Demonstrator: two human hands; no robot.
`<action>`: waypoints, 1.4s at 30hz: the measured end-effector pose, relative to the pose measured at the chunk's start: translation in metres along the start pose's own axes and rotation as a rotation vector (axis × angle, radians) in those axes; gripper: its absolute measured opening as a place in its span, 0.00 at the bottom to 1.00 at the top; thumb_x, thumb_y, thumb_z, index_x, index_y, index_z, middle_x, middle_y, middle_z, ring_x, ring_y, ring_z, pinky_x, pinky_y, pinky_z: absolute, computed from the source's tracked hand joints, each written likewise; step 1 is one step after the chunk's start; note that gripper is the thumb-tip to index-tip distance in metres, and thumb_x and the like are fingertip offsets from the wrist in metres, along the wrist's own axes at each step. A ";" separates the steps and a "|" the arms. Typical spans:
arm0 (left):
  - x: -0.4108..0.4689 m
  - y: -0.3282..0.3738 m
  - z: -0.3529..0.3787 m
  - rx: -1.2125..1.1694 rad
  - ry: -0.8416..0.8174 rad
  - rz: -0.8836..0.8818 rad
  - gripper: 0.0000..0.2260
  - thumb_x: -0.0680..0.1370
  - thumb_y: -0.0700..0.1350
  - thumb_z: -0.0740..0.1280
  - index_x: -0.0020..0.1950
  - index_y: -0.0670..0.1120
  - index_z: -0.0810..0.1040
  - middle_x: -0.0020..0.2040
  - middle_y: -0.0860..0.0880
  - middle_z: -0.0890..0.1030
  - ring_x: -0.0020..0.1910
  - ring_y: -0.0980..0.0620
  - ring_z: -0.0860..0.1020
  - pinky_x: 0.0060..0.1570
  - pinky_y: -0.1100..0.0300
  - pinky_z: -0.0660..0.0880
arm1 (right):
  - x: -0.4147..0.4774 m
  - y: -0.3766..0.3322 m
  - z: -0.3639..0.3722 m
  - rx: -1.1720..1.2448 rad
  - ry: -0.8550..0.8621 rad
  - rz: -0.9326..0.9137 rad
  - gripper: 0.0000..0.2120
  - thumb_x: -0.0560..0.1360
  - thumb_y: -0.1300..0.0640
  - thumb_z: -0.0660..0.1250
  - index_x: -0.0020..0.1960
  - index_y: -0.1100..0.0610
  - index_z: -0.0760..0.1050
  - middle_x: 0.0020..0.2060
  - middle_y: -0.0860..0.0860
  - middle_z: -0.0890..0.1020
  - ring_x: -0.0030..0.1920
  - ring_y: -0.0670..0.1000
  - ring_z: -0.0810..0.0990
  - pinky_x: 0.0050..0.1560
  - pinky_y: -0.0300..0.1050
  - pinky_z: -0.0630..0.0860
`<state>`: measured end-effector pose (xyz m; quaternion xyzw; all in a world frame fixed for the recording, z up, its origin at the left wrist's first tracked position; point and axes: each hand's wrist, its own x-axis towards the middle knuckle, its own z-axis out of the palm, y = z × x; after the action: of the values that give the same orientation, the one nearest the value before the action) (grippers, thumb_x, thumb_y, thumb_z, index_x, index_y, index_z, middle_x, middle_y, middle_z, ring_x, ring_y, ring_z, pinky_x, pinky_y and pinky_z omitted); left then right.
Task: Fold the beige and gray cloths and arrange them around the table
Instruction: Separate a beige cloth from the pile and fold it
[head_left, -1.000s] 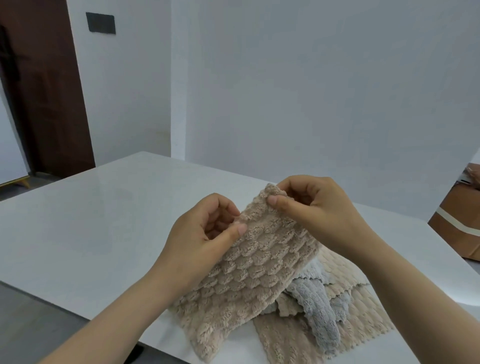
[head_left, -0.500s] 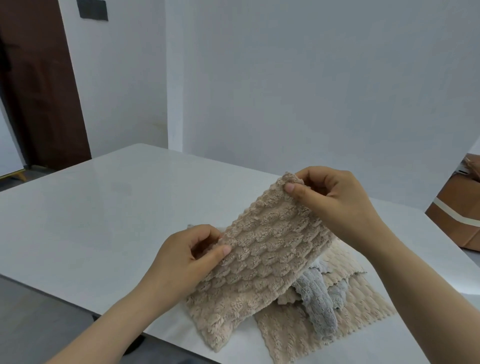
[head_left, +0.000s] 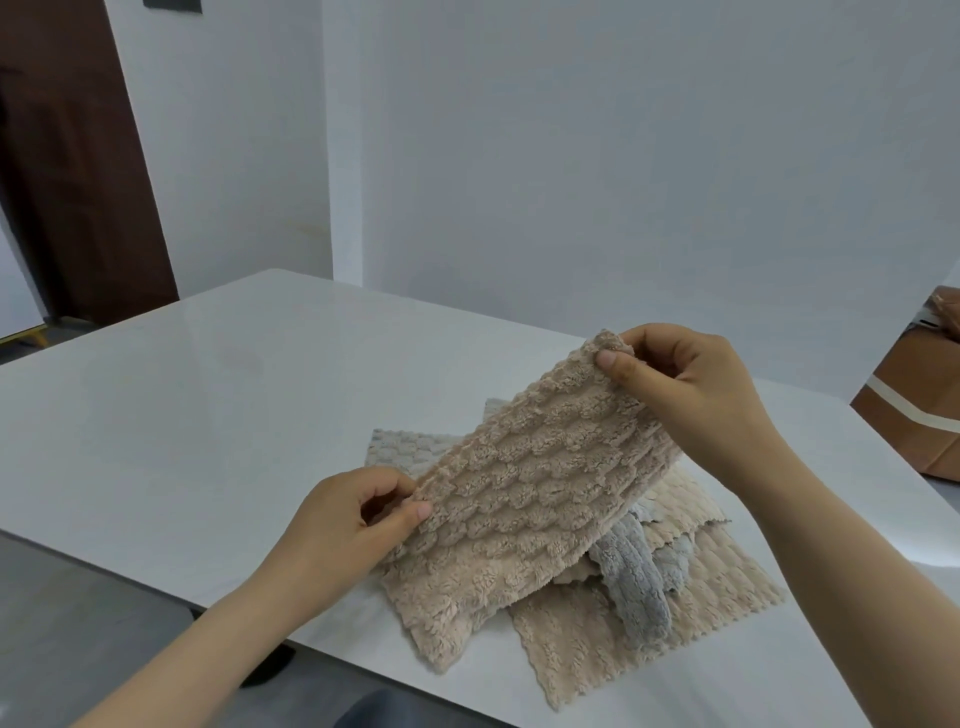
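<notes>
Walls: we see a white wall (head_left: 623, 156).
Door: we note a dark brown door (head_left: 78, 182), far left.
Floor: gray floor (head_left: 67, 623).
Furniture: glossy white table (head_left: 208, 415).

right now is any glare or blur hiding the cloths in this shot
Head view: no; the table shows soft sheen and one bright patch near its right edge, clear of the cloths; the held beige cloth, the gray cloth, left hand and right hand look sharp.

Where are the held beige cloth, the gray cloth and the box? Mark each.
Held beige cloth (head_left: 530, 493): head view, middle of its raised panel.
Gray cloth (head_left: 631, 582): head view, on its ridged strip.
Box (head_left: 924, 364): head view, on its brown side.
</notes>
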<state>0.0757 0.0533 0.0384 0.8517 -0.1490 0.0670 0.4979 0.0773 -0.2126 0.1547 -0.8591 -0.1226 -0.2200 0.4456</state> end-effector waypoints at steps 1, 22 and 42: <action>-0.001 -0.003 0.000 0.013 0.003 -0.009 0.08 0.73 0.48 0.71 0.34 0.53 0.79 0.28 0.55 0.73 0.28 0.60 0.69 0.31 0.68 0.65 | 0.000 0.002 0.000 -0.002 0.010 0.002 0.07 0.75 0.53 0.70 0.41 0.56 0.80 0.37 0.66 0.78 0.33 0.54 0.71 0.37 0.46 0.68; -0.001 -0.027 -0.013 -0.037 0.157 -0.172 0.09 0.75 0.48 0.69 0.36 0.47 0.82 0.34 0.46 0.83 0.37 0.44 0.81 0.44 0.49 0.77 | -0.007 0.044 -0.002 -0.055 0.164 0.105 0.08 0.76 0.53 0.68 0.39 0.54 0.78 0.28 0.44 0.77 0.27 0.45 0.73 0.32 0.39 0.70; 0.024 -0.024 -0.003 -0.168 0.219 -0.266 0.08 0.77 0.47 0.65 0.41 0.45 0.79 0.34 0.44 0.79 0.33 0.48 0.75 0.39 0.52 0.73 | -0.033 0.084 0.016 -0.182 0.193 0.219 0.11 0.77 0.53 0.66 0.36 0.53 0.73 0.31 0.45 0.74 0.29 0.48 0.67 0.31 0.41 0.65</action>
<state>0.1063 0.0624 0.0267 0.8069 0.0147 0.0804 0.5850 0.0865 -0.2476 0.0708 -0.8789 0.0355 -0.2618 0.3971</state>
